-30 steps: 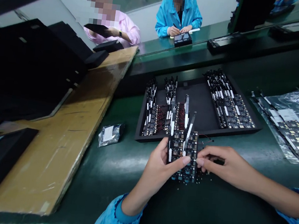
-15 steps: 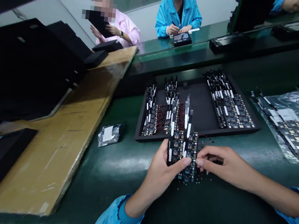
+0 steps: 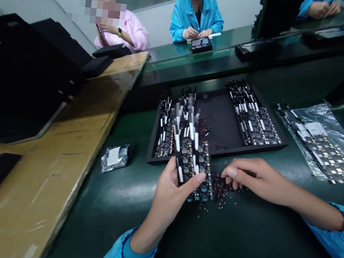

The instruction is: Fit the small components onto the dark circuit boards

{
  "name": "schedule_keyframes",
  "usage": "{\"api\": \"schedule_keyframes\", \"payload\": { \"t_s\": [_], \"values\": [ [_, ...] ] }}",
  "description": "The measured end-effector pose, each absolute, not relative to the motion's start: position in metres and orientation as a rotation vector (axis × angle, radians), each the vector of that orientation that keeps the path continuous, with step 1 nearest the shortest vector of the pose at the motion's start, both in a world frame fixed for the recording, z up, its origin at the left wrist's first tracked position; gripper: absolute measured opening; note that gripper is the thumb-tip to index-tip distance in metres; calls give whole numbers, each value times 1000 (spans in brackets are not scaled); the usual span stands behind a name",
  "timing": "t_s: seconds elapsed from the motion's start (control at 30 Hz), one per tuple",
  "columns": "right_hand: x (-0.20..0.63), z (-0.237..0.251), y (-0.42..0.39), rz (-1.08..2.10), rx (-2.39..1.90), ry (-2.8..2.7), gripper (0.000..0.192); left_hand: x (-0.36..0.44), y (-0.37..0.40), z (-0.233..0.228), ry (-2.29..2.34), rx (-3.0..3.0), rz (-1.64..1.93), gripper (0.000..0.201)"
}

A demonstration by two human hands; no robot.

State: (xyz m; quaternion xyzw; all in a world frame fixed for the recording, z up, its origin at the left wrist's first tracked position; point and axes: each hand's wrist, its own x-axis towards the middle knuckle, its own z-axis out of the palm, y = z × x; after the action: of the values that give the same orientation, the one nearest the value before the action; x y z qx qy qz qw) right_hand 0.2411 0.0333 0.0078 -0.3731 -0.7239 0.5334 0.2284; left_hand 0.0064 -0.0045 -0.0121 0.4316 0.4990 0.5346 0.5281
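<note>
Green matting covers the workbench [image 3: 112, 205], which runs back to a raised shelf and a second bench where two people in pink and blue coats sit at their own work. Large black foam trays [image 3: 25, 73] are stacked at far left, resting on a long cardboard sheet [image 3: 73, 142] laid along the bench. At centre stands a shallow black tray [image 3: 223, 122] holding rows of circuit boards with white strips, one group at its left end and one at its right. Clear plastic bagging [image 3: 331, 132] with further boards lies to the right, well apart from the hands. A small silver packet [image 3: 115, 157] lies on the mat near the tray's left corner.

Left hand [image 3: 169, 191] grips a stack of circuit boards [image 3: 194, 165] just in front of the tray, thumb across the face, fingers behind, boards tilted leftward. Right hand [image 3: 255, 179] is curled, fingertips pinched together just beside the boards' right edge at thin red wires [image 3: 216, 177]; what exactly it pinches cannot be told.
</note>
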Motion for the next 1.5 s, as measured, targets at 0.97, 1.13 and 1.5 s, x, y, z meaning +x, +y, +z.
{"api": "schedule_keyframes", "payload": {
  "t_s": [0.97, 1.13, 1.5],
  "values": [
    [244, -5, 33, 1037, -906, -2528, 22, -1, 1, -6, 1211, 984, 1361, 50],
    [245, -7, 34, 1027, -947, -2550, 24, -1, 2, -8, 1211, 989, 1349, 46],
    [244, -10, 33, 1023, -893, -2505, 31, -1, 3, -8, 1176, 989, 1351, 49]
  ]
}}
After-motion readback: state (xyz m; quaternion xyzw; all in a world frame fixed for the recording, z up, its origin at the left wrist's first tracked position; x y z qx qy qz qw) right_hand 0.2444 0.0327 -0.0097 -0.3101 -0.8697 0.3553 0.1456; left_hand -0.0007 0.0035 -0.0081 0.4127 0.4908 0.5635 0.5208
